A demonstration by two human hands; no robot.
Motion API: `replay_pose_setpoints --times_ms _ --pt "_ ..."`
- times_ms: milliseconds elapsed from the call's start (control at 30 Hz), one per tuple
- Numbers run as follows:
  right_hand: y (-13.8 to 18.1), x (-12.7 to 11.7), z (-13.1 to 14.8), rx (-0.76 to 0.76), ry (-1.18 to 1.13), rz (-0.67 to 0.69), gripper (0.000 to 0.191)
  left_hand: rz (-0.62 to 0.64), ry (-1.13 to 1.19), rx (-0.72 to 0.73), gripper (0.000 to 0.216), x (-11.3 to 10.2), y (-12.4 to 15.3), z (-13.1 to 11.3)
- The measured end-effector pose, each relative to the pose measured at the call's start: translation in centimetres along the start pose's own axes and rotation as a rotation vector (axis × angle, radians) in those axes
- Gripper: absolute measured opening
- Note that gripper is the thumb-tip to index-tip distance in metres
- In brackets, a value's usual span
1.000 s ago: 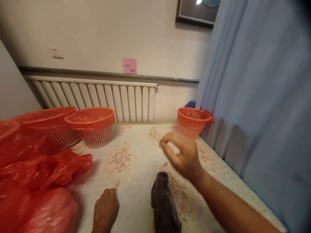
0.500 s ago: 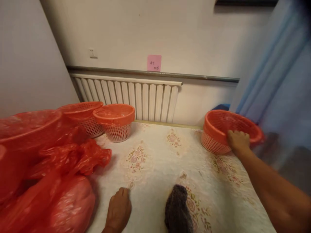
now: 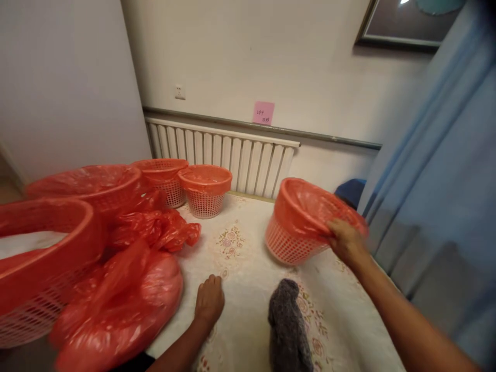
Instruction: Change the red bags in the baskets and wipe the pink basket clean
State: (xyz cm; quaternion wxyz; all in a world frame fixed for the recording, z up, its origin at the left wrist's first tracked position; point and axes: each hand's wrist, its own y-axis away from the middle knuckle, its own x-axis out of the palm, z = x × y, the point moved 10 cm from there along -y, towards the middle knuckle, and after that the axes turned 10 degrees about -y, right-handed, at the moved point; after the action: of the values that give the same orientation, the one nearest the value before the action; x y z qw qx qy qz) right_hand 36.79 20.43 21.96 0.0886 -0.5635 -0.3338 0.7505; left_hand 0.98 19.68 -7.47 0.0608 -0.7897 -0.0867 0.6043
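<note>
My right hand (image 3: 346, 241) grips the near rim of an orange mesh basket (image 3: 294, 230) lined with a red bag, and the basket is tilted up off the floral tablecloth (image 3: 248, 268). My left hand (image 3: 210, 300) rests on the cloth with its fingers curled under, and nothing shows in it. A dark grey knitted sock (image 3: 287, 325) lies on the cloth between my two arms, touching neither hand.
Two small lined baskets (image 3: 204, 189) stand at the table's far edge before a white radiator (image 3: 220, 157). Larger red baskets (image 3: 46, 248) and loose red plastic bags (image 3: 127, 289) fill the left side. A blue curtain (image 3: 437, 196) hangs on the right.
My right hand reached to the far-right basket, took hold of its rim and pulled it toward me, tilting it. My left hand and the sock stayed put; the view swung left.
</note>
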Motion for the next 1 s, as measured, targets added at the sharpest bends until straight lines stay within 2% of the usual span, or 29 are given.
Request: replay_pose_setpoints --times_ms 100,200,300,367,467,600,700,767,833,1000 --pt "2.6 -0.4 8.0 -0.100 -0.061 0.009 0.014 -0.020 0.173 -0.040 0.024 -0.4 1.1 1.3" --pt "5.4 -0.8 14.5 -0.166 -0.146 0.021 0.016 -0.018 0.397 -0.094 0.022 -0.6 2.5 2.9" --pt "7.7 -1.1 19.2 -0.197 -0.199 0.023 0.019 0.008 0.638 -0.190 0.015 -0.8 4.0 4.6" --pt "9.0 -0.7 21.3 -0.194 -0.235 0.028 0.020 0.017 0.783 -0.275 0.022 -1.2 5.3 5.6" --pt "10.7 0.4 23.4 -0.165 -0.295 0.027 0.018 -0.008 0.962 -0.380 0.034 -2.7 7.2 7.1" --pt "12.3 1.4 25.5 -0.179 -0.350 -0.015 0.013 -0.060 1.104 -0.447 0.039 -6.5 9.1 8.2" --pt "12.9 2.0 26.3 -0.195 -0.358 -0.001 0.019 -0.027 1.284 -0.444 0.042 -9.2 9.7 7.3" --pt "13.1 2.0 26.4 -0.201 -0.351 -0.006 0.022 0.077 1.539 -0.467 0.043 -10.0 10.0 5.7" --pt "13.2 1.9 26.3 -0.215 -0.335 -0.023 0.023 0.150 1.700 -0.495 0.043 -10.7 10.5 4.3" --pt "13.3 2.0 26.4 -0.232 -0.314 -0.026 0.019 0.076 1.639 -0.448 0.036 -13.4 10.9 3.6"
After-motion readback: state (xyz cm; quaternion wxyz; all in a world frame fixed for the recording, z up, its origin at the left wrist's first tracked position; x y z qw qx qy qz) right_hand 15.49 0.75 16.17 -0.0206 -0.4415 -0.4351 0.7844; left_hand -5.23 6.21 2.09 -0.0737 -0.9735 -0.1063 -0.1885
